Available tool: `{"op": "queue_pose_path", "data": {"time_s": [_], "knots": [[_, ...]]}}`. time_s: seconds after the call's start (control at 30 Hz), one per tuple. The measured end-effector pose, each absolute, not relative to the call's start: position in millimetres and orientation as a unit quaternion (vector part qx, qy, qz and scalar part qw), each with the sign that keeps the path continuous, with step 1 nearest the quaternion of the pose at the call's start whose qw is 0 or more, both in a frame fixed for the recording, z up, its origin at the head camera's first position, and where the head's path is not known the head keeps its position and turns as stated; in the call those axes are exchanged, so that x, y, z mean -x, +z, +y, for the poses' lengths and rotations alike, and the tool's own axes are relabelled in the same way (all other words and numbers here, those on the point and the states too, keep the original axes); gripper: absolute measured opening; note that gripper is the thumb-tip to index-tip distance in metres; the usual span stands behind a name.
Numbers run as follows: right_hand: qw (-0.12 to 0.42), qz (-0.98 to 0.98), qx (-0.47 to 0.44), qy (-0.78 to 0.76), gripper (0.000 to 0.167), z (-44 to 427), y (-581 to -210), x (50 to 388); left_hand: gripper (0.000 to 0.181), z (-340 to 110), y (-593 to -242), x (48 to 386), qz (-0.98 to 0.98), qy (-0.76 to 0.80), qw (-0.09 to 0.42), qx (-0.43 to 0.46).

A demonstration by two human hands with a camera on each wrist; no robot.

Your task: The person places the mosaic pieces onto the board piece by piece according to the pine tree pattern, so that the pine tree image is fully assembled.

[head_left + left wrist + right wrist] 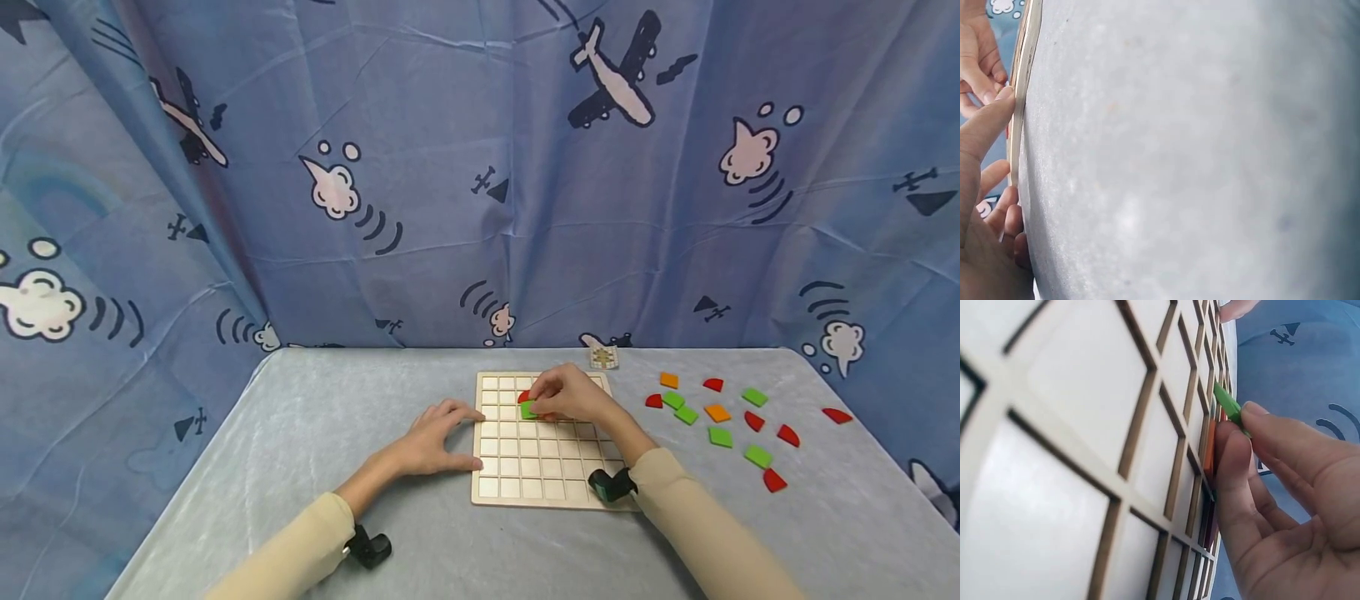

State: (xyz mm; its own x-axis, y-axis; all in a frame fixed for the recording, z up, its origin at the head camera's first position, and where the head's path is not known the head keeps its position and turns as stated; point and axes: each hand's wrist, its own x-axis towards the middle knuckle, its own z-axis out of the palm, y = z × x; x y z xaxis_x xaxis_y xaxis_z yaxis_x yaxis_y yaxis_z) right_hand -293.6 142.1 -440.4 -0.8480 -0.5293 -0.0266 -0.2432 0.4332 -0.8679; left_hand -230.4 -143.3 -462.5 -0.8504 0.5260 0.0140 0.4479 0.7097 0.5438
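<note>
My right hand (pixel 572 395) pinches a green square piece (pixel 528 410) between thumb and finger over the wooden grid board (pixel 530 492). In the right wrist view that green piece (pixel 1229 407) is tilted, one edge at the grid, and an orange piece (pixel 1209 450) lies in the board beside the fingers. A red piece (pixel 524 397) shows just behind the green one in the head view. My left hand (pixel 431 442) rests at the board's left edge, thumb and fingers spread and touching it; the left wrist view shows its thumb on the board's side (pixel 1017 137).
Right of the board, several loose pieces lie scattered on the grey cloth: red quarter-rounds (pixel 774 480), green squares (pixel 721 437) and orange squares (pixel 717 412). A small patterned card (pixel 603 357) lies behind the board. A blue curtain (pixel 420 167) hangs beyond the table.
</note>
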Motion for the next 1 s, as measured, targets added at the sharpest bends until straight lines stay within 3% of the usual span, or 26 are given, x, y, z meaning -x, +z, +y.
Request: {"op": "queue_pose_path", "data": {"time_s": [1.0], "knots": [[0.138,0.852,0.224,-0.453,0.015,153.2,-429.9,289.3,0.068,-142.8,-461.8,230.7,0.92,0.277,0.069,-0.268]]}}
